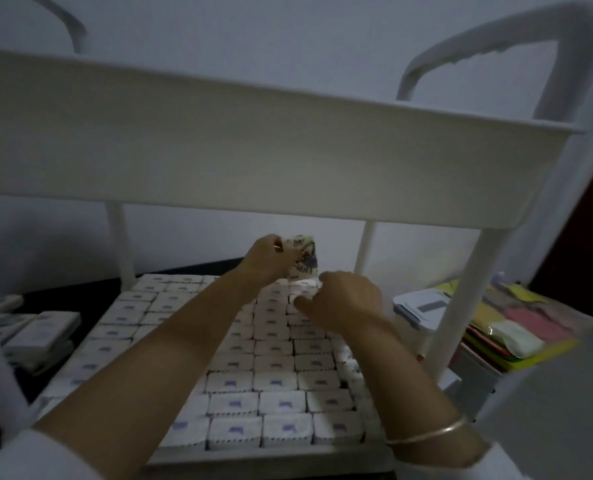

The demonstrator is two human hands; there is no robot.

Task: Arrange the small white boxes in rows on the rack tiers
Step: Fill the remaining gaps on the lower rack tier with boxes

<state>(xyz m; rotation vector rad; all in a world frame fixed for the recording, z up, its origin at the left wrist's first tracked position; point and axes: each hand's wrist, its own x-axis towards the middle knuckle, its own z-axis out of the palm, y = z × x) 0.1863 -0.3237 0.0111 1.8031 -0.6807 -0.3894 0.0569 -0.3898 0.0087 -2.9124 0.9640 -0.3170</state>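
Head view looks under the upper tier of a white rack onto its lower tier, which small white boxes fill edge to edge in straight rows, each with a small purple mark on top. Both bare arms reach to the far rows. The left hand curls round a printed pack, lifted above the far boxes. Just right of and nearer than it, the right hand pinches a single box at the top of the rows. A thin bangle circles the right wrist. Right of the rack are a lidded container and coloured sheets; flat packs lie on the left.
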